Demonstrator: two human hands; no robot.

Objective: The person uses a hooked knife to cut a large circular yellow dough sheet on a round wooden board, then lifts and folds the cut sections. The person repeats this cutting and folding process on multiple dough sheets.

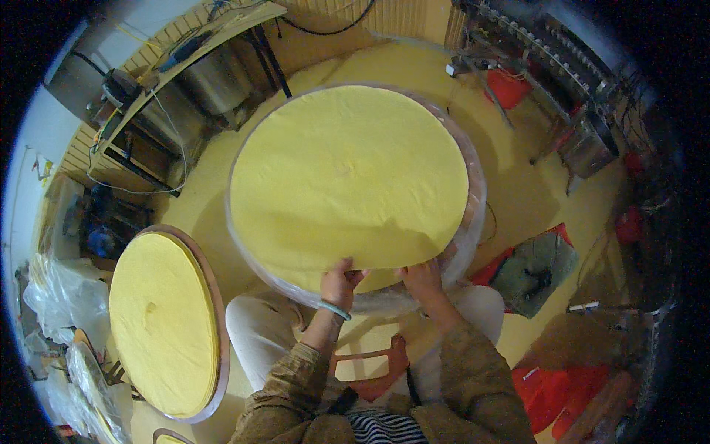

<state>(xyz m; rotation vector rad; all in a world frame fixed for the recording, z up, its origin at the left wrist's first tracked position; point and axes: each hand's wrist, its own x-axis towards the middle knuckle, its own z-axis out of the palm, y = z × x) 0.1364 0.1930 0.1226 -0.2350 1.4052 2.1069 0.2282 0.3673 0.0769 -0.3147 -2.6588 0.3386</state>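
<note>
A large round, thin yellow sheet (pixel 349 177) lies over a round table wrapped in clear plastic film (pixel 471 233). Its near edge is raised and curls over a yellow layer beneath, which shows between my hands. At the left part of that edge, my left hand (pixel 338 282) pinches the sheet between thumb and fingers; a pale green bangle (pixel 334 309) circles the wrist. My right hand (pixel 422 282) grips the same edge further right, its fingertips partly hidden. A small wrinkled mark shows near the sheet's middle.
To the left, a stack of similar round yellow sheets (pixel 166 327) rests on a round board (pixel 224 333). A workbench (pixel 183 61) with steel containers (pixel 219 80) stands back left. Machinery (pixel 543 50) occupies the back right. Red-and-green cloth or bag (pixel 532 272) lies on the floor at right.
</note>
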